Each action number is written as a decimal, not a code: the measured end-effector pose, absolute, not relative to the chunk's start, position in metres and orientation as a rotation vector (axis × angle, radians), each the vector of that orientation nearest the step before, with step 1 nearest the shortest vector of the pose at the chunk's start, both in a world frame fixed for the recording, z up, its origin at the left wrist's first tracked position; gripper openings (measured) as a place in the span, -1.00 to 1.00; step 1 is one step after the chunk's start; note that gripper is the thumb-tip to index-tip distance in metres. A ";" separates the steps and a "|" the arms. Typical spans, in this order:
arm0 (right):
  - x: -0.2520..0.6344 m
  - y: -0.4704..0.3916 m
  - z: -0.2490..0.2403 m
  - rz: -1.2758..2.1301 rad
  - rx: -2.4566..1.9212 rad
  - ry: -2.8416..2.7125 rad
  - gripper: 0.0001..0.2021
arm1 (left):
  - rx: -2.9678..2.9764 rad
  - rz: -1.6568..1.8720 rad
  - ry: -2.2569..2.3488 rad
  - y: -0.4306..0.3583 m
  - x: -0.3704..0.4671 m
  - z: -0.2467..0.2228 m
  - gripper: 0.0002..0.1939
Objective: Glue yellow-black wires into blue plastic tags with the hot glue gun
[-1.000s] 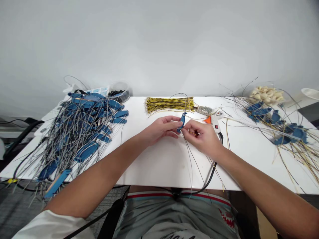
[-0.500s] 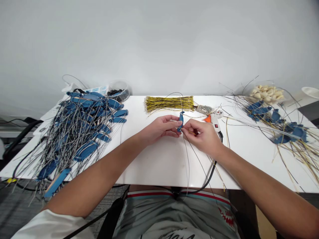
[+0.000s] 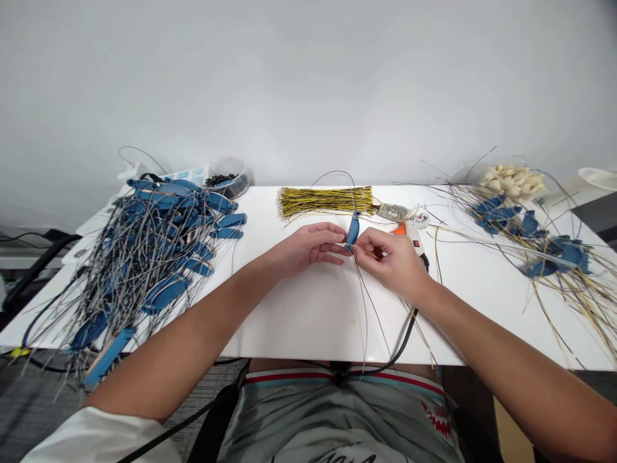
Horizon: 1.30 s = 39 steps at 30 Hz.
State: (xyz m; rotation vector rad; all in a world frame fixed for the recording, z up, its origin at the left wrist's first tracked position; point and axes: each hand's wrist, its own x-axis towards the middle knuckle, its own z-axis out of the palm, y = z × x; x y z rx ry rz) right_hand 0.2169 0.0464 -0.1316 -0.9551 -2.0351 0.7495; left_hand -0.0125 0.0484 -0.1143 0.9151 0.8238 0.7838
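A small blue piece (image 3: pixel 353 229) with thin dark wires stands upright between my hands, above the middle of the white table (image 3: pixel 308 321). My right hand (image 3: pixel 389 258) pinches its lower end together with a thin yellow wire. Just left of the piece is my left hand (image 3: pixel 308 247), its fingers apart, with the fingertips close to the lower end; whether they touch it I cannot tell. Thin wires hang from the piece toward the table's front edge.
Blue pieces with grey wires (image 3: pixel 159 257) pile up at the left. Behind my hands lie yellow-black wires (image 3: pixel 325 201) and a white glue gun (image 3: pixel 417 231). Farther right are more blue pieces (image 3: pixel 559 256) and cream-coloured parts (image 3: pixel 513 180). A tub of black parts (image 3: pixel 234 182) stands back left.
My left fingers have come off the blue piece and spread. The piece has turned to show its broader face and shifted slightly right, held by my right hand.
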 end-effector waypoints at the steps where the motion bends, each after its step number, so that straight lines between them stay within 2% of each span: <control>1: 0.217 0.047 -0.132 0.748 -0.954 -2.034 -0.80 | 0.909 0.787 0.824 0.048 -0.013 -0.115 -0.76; 13: 0.218 0.047 -0.131 0.852 -0.919 -1.996 -0.82 | 0.879 0.762 0.782 0.049 -0.012 -0.119 -0.77; 18: 0.218 0.048 -0.133 0.870 -0.930 -1.971 -0.86 | 0.916 0.774 0.806 0.049 -0.012 -0.120 -0.64; 39: 0.219 0.049 -0.132 0.892 -0.948 -1.951 -0.84 | 1.042 0.768 0.799 0.050 -0.014 -0.123 -0.63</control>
